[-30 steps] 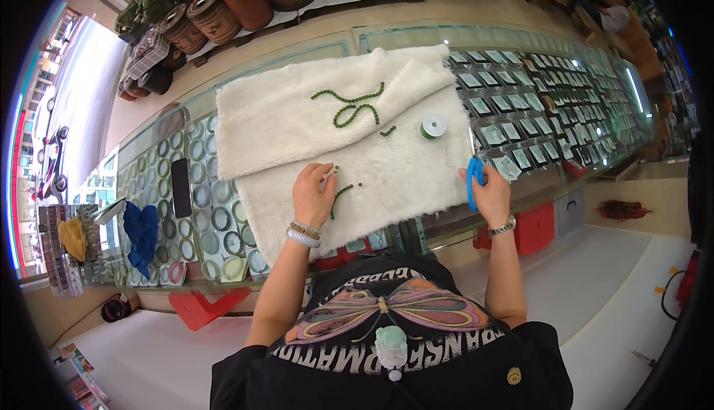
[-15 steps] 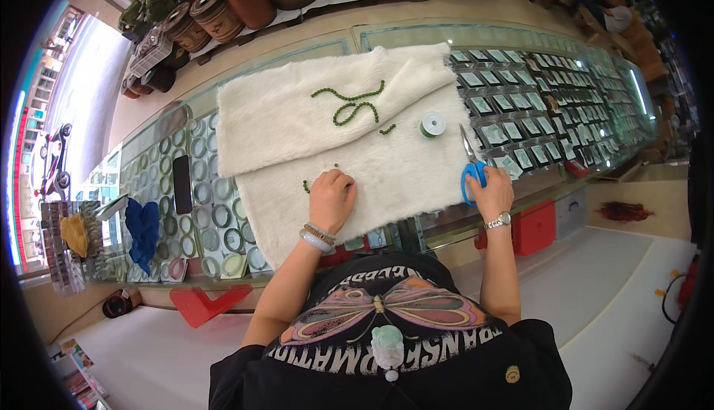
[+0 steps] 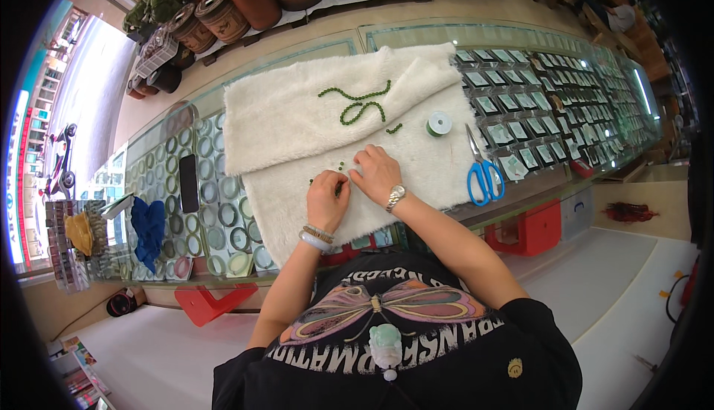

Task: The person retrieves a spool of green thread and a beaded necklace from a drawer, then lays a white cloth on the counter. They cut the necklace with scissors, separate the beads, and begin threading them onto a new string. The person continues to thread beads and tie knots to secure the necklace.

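The left hand holds a short strand of round dark-green beads, near on the fluffy white cloth; the right hand bends just beside it, grip hidden from me; the strand looks light, limp, slippery, best pinched at one end.

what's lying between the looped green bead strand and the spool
A short string of green beads lies on the white cloth between them, in the head view.

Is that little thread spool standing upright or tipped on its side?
Upright: the spool stands on one end on the white cloth, its round white face turned up and green thread showing below.
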Motion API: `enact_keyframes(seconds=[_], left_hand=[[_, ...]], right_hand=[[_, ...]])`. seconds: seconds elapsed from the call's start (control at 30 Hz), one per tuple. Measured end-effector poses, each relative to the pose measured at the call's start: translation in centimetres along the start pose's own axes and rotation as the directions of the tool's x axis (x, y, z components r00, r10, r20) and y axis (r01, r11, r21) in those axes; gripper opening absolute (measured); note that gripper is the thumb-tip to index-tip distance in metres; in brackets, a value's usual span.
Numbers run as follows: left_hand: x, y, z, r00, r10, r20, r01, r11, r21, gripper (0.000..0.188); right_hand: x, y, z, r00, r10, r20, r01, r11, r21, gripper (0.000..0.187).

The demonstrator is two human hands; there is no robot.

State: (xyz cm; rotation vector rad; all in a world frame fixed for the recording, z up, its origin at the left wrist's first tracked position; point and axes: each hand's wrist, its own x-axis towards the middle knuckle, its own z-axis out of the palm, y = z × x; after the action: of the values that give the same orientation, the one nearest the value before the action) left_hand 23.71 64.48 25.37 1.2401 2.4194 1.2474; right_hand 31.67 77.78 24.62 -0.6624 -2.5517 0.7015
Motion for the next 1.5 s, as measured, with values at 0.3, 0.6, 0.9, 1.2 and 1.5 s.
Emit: enact_keyframes(seconds=[0.3,0.6,0.9,1.2,1.5], left_hand=[[-1.0,0.1,-1.3,0.999,0.004,-0.054,-0.009,0.995,-0.099,0.007],[-2.9,0.6,-4.0,0.996,-0.06,-0.06,0.053,0.992,-0.115,0.009],[-4.3,0.2,-4.9,0.99,-0.105,-0.092,0.094,0.988,-0.12,0.009],[-4.8,-0.4,-5.1,0.985,-0.123,-0.125,0.107,0.987,-0.123,0.008],[-5.2,-1.4,-6.4,0.982,-0.129,-0.135,0.117,0.989,-0.094,0.008]], right_hand=[[0.3,4.1,-7.9,0.86,0.477,0.181,-0.482,0.642,0.596,0.014],[-1.6,6.6,-8.1,0.717,0.53,0.453,-0.696,0.509,0.507,0.019],[-3.1,4.4,-6.1,0.954,0.196,0.224,-0.196,0.98,-0.026,0.013],[-3.7,6.7,-8.9,0.962,0.268,-0.048,-0.254,0.946,0.2,0.01],[-4.1,21.2,-18.4,0.844,0.455,-0.285,-0.517,0.831,-0.204,0.021]])
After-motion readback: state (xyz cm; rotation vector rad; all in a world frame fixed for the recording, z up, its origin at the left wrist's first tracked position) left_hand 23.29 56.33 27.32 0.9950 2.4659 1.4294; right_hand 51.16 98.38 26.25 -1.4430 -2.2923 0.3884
